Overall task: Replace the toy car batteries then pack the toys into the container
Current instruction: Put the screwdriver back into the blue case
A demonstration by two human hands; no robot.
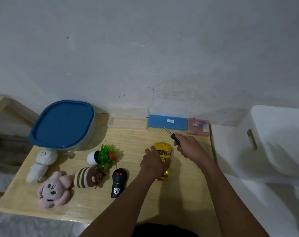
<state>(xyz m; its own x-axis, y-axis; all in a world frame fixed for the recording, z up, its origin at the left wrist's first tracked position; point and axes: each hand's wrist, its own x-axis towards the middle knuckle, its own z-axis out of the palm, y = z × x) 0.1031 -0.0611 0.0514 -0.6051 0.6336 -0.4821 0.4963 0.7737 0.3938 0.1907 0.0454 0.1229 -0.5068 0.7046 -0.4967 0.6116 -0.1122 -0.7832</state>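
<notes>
Right now the shiny gold plastic toy car point(164, 151) lies roof-up on the pale wooden table point(136, 137), with the left hand point(154, 162) curled over its middle. Just beside it, the right hand point(188, 147) grips a black-handled screwdriver point(171, 134), tip pointing away. Best to flip the car and hold it steady before seeking the hatch screw.

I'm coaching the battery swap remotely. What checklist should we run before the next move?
1. Left hand grips gold toy car: ok.
2. Right hand holds screwdriver: ok.
3. Screwdriver tip aimed at car: not ok, it points toward the wall.
4. Car underside up: not ok, it sits right way up.
5. Fresh batteries in sight: cannot tell.
6. Container open: not ok, blue lid on.
</notes>
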